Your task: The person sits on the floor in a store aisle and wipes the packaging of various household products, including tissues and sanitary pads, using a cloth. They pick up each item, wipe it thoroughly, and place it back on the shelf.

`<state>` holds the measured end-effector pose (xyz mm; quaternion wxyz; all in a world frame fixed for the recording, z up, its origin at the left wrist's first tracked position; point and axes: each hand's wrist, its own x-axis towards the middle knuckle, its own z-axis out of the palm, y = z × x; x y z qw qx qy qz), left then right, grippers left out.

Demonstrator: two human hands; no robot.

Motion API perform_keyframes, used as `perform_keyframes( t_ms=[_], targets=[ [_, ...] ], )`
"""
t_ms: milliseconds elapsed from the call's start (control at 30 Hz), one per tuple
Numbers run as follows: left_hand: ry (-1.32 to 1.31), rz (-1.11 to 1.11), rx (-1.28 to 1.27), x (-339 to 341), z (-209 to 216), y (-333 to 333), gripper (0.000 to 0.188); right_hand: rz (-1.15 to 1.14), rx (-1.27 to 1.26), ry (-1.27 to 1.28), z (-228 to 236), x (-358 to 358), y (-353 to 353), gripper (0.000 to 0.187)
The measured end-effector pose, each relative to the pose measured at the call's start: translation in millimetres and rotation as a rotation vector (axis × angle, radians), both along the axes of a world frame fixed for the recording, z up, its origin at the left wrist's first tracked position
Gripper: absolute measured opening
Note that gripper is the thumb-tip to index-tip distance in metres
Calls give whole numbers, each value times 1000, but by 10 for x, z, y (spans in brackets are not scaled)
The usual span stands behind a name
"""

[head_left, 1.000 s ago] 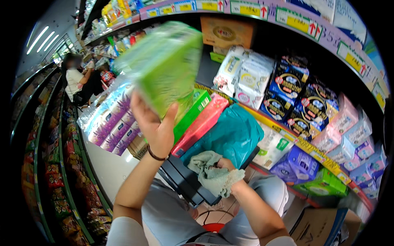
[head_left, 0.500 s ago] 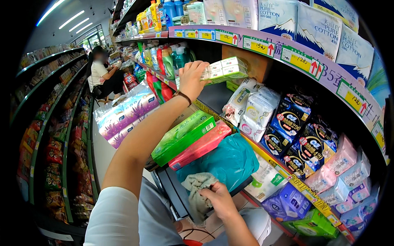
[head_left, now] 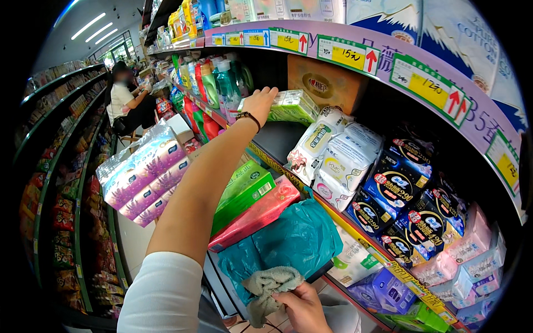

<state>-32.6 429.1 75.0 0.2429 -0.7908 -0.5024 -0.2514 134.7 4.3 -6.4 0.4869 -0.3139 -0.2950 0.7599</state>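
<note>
My left hand (head_left: 258, 105) reaches onto the middle shelf, its fingers over the near end of a green and white pack of tissues (head_left: 293, 106). That pack rests at the back of the shelf, before a brown carton (head_left: 325, 82). Low in front of me, my right hand (head_left: 306, 308) pinches a crumpled grey cloth (head_left: 273, 289). The cloth hangs against a teal plastic bag (head_left: 283, 236). Beside the bag lie a red tissue box (head_left: 258, 213) and a green tissue box (head_left: 244, 191), the latter partly behind my left forearm.
White wipes packs (head_left: 344, 161) and dark sanitary pad packs (head_left: 400, 183) fill the shelf's right side. Detergent bottles (head_left: 225, 86) stand to its left. A purple toilet roll pack (head_left: 145, 172) is left of my arm. A seated person (head_left: 125, 100) is farther down the aisle.
My left hand has lowered the tissue pack from raised in the air to the shelf surface. My right hand and the cloth have shifted slightly downward; the view has moved closer to the shelf.
</note>
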Motion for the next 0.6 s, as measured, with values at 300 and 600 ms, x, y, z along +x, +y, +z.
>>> perform_keyframes(
  t_ms=[300,600],
  targets=[
    [270,36,10,123,-131,457,28,-5,-118,125,172,51,57,39],
    [-9,-48,-227,454,-420,353,54,-52,-174,122,128,45,82,37]
  ],
)
